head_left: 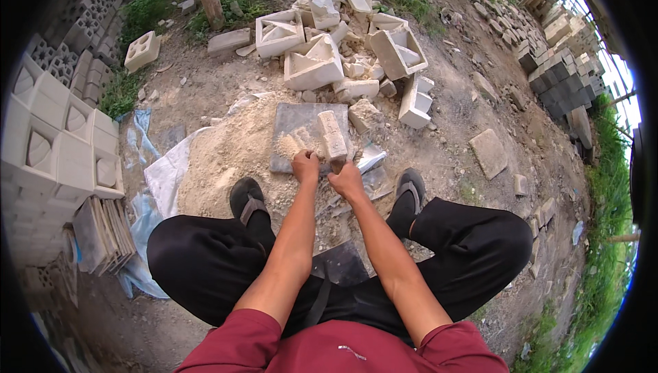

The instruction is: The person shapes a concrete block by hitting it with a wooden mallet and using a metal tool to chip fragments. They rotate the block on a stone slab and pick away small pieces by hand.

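My right hand (347, 182) is closed around the darker near end of a dusty, oblong, block-shaped piece (332, 134); I cannot tell whether it is a tool or a plain block. That piece slants over a grey square slab (282, 118) on the ground between my feet. Just left of it, my left hand (306, 166) is closed at the slab's near edge, fingertips by a small heap of pale crumbs (289, 145). Whatever those fingers pinch, if anything, is too small to make out.
A mound of sandy crumbs (223, 150) lies left of the slab on a white sheet (166, 174). Beyond are broken pale moulded blocks (314, 63). Stacked pale blocks (58, 133) and thin boards (106, 236) stand at left, grey blocks (562, 84) at far right.
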Demonstrator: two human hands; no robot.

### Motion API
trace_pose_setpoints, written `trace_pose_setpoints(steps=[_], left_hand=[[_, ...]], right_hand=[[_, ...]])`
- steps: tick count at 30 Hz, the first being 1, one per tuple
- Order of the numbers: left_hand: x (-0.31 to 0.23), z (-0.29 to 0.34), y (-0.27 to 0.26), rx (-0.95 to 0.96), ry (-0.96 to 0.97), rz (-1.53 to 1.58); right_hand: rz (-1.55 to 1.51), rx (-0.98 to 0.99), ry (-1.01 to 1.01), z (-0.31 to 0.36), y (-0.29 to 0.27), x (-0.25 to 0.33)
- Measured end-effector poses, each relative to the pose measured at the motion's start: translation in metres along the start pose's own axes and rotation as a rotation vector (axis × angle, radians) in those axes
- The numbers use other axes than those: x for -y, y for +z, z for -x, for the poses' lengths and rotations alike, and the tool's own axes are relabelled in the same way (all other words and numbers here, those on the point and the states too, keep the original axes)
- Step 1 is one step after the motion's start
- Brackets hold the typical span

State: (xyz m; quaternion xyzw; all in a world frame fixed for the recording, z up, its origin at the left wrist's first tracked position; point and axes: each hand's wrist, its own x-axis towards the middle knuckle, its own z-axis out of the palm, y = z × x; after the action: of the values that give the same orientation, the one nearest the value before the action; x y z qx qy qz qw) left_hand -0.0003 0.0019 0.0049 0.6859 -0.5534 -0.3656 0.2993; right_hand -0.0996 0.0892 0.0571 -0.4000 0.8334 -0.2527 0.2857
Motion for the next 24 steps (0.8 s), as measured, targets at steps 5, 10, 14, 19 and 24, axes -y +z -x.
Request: trace_pose_setpoints(steps=[5,10,14,19,24], left_hand=[[-0.014,0.022,0.001,0.042,0.162,-0.184],[-0.017,0.016,-0.003,0.033,0.162,-0.214],[-0.013,0.008,-0.008,-0.028,0.088,-0.133],[-0.001,-0.005,-0.017,-0.229,0.077,-0.021],[0.029,-0.023,-0.046,-0.256,-0.047,0.106]], right_hand=[[-0.168,-0.105,0.028,0.007,0.007,-0.018],[-0.104,-0.126,0.057,0.013,0.006,-0.009],[0.001,-0.090,0.164,0.013,0.002,0.007],[0.022,-0.010,0.160,0.012,0.024,0.007],[-0.015,0.088,0.055,0.022,0.044,0.044]])
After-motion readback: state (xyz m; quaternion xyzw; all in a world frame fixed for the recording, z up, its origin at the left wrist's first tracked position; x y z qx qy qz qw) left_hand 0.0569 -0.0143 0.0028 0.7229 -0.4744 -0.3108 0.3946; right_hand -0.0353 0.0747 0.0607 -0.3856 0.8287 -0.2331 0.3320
